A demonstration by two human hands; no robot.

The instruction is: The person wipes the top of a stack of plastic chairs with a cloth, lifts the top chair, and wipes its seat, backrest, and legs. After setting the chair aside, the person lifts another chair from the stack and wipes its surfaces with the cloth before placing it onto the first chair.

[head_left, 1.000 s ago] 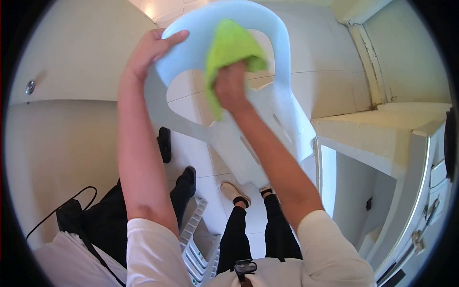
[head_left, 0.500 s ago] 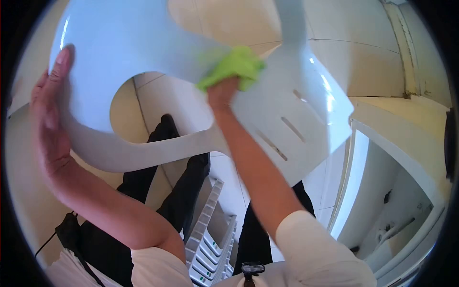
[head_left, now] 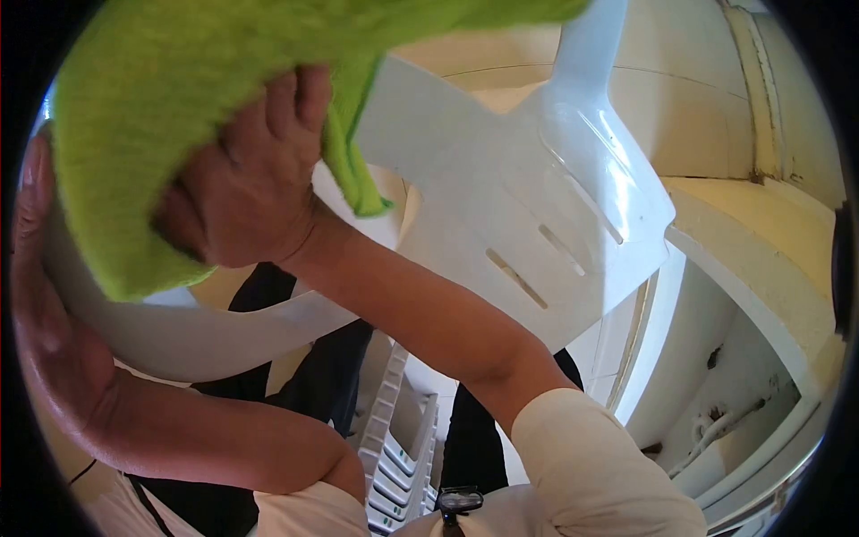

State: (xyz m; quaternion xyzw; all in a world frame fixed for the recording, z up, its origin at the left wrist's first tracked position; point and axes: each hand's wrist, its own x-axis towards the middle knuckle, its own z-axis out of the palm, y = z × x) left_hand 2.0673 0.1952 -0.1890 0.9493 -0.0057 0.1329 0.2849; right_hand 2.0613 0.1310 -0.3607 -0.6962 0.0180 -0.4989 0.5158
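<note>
A: ok so what have we got in our hands here?

B: Our right hand (head_left: 259, 170) is clenched around a fuzzy green cloth (head_left: 125, 179), fingers bunched into it. It takes up most of the far left, and one corner droops just right of our fist.

A: and the other one?

B: Our left hand (head_left: 52, 304) is way over at the left edge, grasping the rim of the chair (head_left: 425, 152). Some of its fingers are hidden, so we can't say how they sit.

A: where's the chair, exactly?

B: Mostly in the middle. The pale slotted seat (head_left: 528, 219) points right, and the back runs left, largely covered by our cloth. Whether cloth and back actually touch, we honestly can't tell.

A: anything else around us?

B: Near the middle there's a grey slatted stack (head_left: 386, 479), with another person's dark trouser leg (head_left: 327, 380) just left of it. On the right we've got a recess with a pale pipe (head_left: 720, 430) in it, under a yellowish ledge (head_left: 747, 237). Tiled floor (head_left: 667, 116) on the far side.
</note>
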